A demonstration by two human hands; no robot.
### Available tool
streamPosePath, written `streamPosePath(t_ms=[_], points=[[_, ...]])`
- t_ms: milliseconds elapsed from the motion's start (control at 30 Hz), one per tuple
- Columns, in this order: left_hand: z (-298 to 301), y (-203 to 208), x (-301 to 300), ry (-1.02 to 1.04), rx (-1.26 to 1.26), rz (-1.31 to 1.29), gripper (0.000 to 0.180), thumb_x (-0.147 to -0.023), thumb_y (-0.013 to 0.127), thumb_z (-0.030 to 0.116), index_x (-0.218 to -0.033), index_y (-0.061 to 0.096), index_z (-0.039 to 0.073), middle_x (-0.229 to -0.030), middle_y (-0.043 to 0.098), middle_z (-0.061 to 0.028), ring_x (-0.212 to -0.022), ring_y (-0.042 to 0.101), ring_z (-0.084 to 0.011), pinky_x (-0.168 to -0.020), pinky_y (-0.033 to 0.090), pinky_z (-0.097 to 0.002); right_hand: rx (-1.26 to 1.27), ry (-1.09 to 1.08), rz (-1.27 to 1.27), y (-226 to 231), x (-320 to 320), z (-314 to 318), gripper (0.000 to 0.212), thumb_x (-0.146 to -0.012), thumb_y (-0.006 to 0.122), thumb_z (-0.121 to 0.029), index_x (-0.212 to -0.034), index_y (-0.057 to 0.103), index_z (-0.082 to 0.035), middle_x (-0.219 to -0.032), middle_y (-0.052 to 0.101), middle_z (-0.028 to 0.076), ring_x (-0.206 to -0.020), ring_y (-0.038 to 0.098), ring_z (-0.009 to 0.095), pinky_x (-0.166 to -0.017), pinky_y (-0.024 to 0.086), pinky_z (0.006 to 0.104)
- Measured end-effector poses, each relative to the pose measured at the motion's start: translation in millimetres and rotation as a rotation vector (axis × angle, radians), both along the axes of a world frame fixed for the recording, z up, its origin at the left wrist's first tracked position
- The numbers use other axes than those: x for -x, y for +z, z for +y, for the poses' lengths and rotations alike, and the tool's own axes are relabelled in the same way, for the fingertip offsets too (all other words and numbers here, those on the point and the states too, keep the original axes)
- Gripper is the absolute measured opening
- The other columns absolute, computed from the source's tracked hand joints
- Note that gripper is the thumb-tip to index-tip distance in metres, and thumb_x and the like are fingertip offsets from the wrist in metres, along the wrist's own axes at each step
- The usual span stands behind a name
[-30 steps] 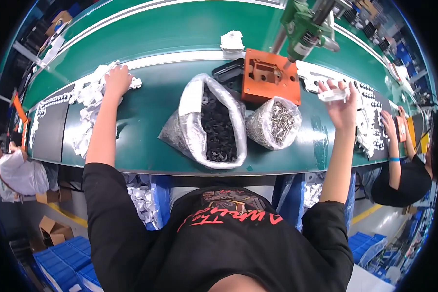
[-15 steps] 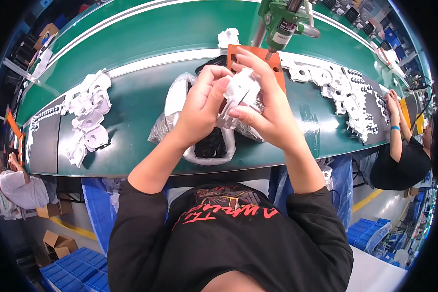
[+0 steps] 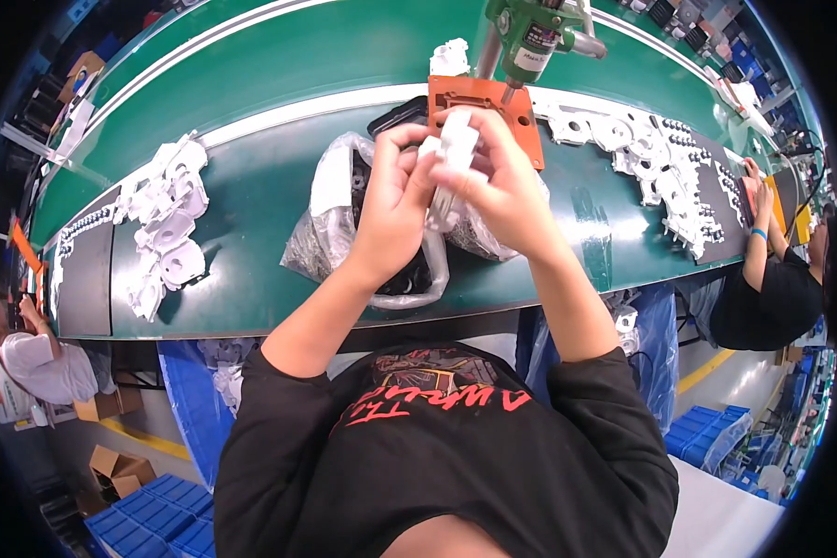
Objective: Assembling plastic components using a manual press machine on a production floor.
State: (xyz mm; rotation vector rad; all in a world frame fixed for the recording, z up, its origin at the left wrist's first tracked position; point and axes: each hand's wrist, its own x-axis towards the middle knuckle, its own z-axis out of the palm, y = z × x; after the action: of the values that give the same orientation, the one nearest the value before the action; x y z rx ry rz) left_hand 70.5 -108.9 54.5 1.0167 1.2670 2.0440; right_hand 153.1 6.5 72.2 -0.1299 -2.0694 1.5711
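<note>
Between both hands I hold a white plastic part (image 3: 458,141), raised above the bench and turned edge-on. My left hand (image 3: 395,195) grips its left side with curled fingers, the thumb against it. My right hand (image 3: 500,181) has its thumb across the near face and its fingers round the far side, closed on the same part. Below the hands lie clear plastic bags (image 3: 330,244) with small black pieces inside; the hands hide some of them. Just beyond is an orange fixture plate (image 3: 530,139) under a green press (image 3: 533,42).
White plastic parts lie piled on the green bench (image 3: 260,232) at left (image 3: 181,200) and at right (image 3: 637,153). One white part (image 3: 450,58) stands by the press. Blue-lined bins (image 3: 191,386) stand below the edge. Co-workers sit at far left (image 3: 42,363) and far right (image 3: 763,298).
The white part has been turned in my hands and now shows a narrower side. My right fingers have curled closer round it. The view has shifted slightly.
</note>
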Motion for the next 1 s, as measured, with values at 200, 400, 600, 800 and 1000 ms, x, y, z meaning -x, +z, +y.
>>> streamPosePath(t_ms=[200,400,600,800,1000], points=[[6.6,4.6,-0.3,0.155,0.128,0.474,0.028,-0.086,0.06,0.012,-0.106,0.045,-0.001,-0.091,0.061,-0.0134,-0.082,0.061,-0.0163,-0.07,0.047,-0.0276,0.332,-0.015,0.08,4.5,7.6,10.8,0.038,-0.088,0.059,-0.014,-0.119,0.043,-0.002,-0.103,0.056,0.007,-0.094,0.054,0.012,-0.08,0.046,0.0261],[18.2,14.3,9.6,0.315,0.282,0.76,0.016,-0.086,0.059,0.011,-0.092,0.048,0.0,-0.069,0.061,-0.0175,-0.062,0.063,-0.0313,-0.054,0.047,-0.0354,0.235,-0.131,0.172,5.0,-9.5,27.5,0.048,-0.088,0.06,-0.019,-0.124,0.037,0.001,-0.112,0.049,0.014,-0.097,0.054,0.019,-0.079,0.049,0.0289],[78.5,-23.4,78.8,0.267,0.358,1.269,0.015,-0.081,0.056,0.012,-0.094,0.054,0.006,-0.081,0.062,-0.0176,-0.073,0.062,-0.0336,-0.061,0.048,-0.0449,-0.576,-0.303,-0.23,-13.3,-56.7,53.1,0.02,-0.078,0.065,-0.014,-0.095,0.062,-0.003,-0.095,0.056,0.009,-0.087,0.055,0.022,-0.076,0.043,0.0326],[125.4,-56.6,79.8,0.269,0.289,1.564,0.01,-0.082,0.055,0.013,-0.089,0.056,0.007,-0.078,0.061,-0.014,-0.07,0.063,-0.0318,-0.061,0.051,-0.0413,-0.774,-0.273,-0.332,-37.4,-66.4,37.0,0.024,-0.073,0.069,-0.015,-0.094,0.062,-0.005,-0.088,0.054,0.01,-0.089,0.05,0.028,-0.081,0.039,0.0376],[120.8,-56.7,77.9,0.294,0.191,1.54,0.01,-0.08,0.053,0.013,-0.085,0.058,0.006,-0.078,0.06,-0.0118,-0.073,0.063,-0.0294,-0.063,0.052,-0.0392,-0.723,-0.307,-0.288,-42.8,-65.3,39.4,0.015,-0.076,0.067,-0.013,-0.088,0.063,-0.006,-0.083,0.054,0.008,-0.084,0.05,0.027,-0.078,0.039,0.0365]])
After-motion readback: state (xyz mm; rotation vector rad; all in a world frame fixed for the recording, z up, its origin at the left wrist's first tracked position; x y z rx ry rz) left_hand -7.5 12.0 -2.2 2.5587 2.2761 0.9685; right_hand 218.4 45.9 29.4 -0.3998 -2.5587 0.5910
